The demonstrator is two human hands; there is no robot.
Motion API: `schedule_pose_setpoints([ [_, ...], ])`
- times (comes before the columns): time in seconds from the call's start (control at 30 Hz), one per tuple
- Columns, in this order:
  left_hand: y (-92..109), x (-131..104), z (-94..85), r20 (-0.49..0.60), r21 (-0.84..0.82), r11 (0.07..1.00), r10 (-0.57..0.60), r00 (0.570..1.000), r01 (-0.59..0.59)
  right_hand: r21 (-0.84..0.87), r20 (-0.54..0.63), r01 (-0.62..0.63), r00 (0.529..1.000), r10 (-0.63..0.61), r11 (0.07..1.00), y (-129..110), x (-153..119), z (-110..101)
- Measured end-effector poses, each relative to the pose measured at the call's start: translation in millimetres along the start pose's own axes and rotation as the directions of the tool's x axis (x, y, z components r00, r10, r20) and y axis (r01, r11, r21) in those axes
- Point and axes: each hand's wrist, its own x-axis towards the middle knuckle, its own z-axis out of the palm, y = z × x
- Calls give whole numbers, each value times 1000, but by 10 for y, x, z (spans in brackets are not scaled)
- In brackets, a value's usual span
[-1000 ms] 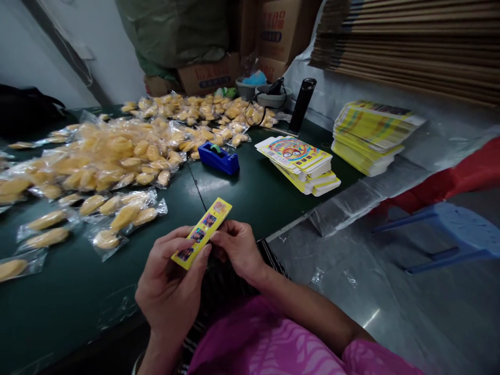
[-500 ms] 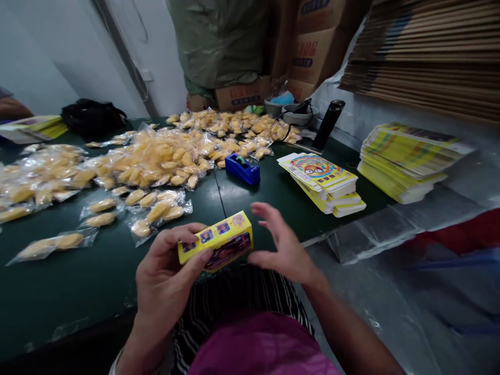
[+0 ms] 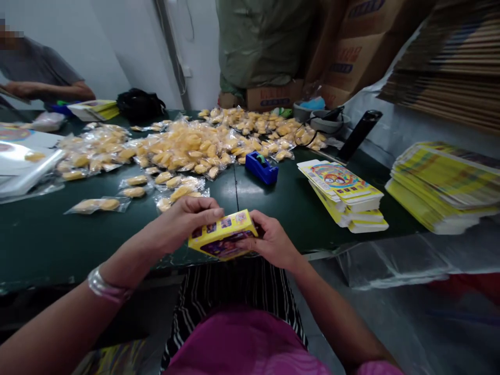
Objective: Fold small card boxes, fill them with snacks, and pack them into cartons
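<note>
A small yellow printed box (image 3: 224,237) with a dark picture on its long side is held above my lap, at the table's front edge. My right hand (image 3: 269,239) grips its right end, thumb on the near side and fingers behind. My left hand (image 3: 195,221) is closed over the left end, its thumb and fingers along the top edge; part of that end is hidden. Just beyond the box lie clear packets of yellow oval pieces (image 3: 182,188). A blue tape dispenser (image 3: 261,167) stands farther back on the dark green table (image 3: 219,195).
A large heap of similar packets (image 3: 183,143) covers the table's far part. Flat yellow printed cartons (image 3: 344,190) are stacked to the right, with a taller stack (image 3: 445,182) beyond. A black cylinder (image 3: 359,135) leans behind them. Another person (image 3: 47,73) is at the far left.
My right hand, open beside the box before, now grips its right end. My left hand has shifted to the box's top left edge. The view has swung left, bringing another person into sight.
</note>
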Motion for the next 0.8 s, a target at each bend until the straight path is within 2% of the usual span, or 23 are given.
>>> schedule_pose_setpoints([
  [0.1, -66, 136, -250, -78, -140, 989, 40, 996, -50, 234, -46, -92, 993, 105, 968, 117, 104, 119],
  [0.2, -310, 129, -378, -169, -226, 963, 109, 980, -146, 422, -150, -104, 972, 183, 901, 236, 239, 203],
  [0.23, -424, 99, -367, -230, -222, 954, 151, 961, -203, 493, -152, -121, 963, 222, 862, 267, 279, 215],
  [0.33, -749, -37, -249, -257, -152, 977, 106, 961, -149, 645, -28, -239, 942, 336, 726, 327, 349, 239],
  [0.4, -875, -155, -181, -301, -104, 988, 75, 951, -110, 637, 57, -324, 925, 376, 700, 355, 359, 284],
  [0.43, -904, -223, -162, -357, -24, 994, 93, 929, -108, 616, 68, -346, 918, 390, 708, 374, 365, 325],
  [0.5, -920, -365, -140, -445, 277, 955, 224, 867, -104, 598, 38, -351, 911, 412, 721, 434, 405, 449],
  [0.53, -919, -428, -138, -443, 462, 884, 306, 843, -79, 614, 13, -339, 907, 421, 713, 473, 445, 535],
  [0.6, -920, -519, -187, -350, 720, 694, 368, 861, -4, 666, -4, -317, 904, 429, 675, 549, 557, 752],
  [0.67, -921, -577, -394, -326, 818, 571, 350, 878, 76, 689, 47, -327, 911, 410, 647, 593, 674, 987],
  [0.7, -909, -608, -581, -359, 832, 541, 359, 861, 121, 676, 83, -346, 913, 399, 651, 599, 721, 1087],
  [0.73, -882, -650, -822, -426, 825, 536, 379, 821, 180, 650, 118, -368, 913, 390, 665, 599, 754, 1158],
  [0.77, -837, -705, -1104, -500, 813, 531, 423, 755, 241, 610, 146, -389, 912, 384, 691, 595, 771, 1191],
  [0.8, -775, -771, -1406, -616, 766, 547, 470, 632, 338, 556, 167, -406, 910, 380, 725, 592, 771, 1177],
])
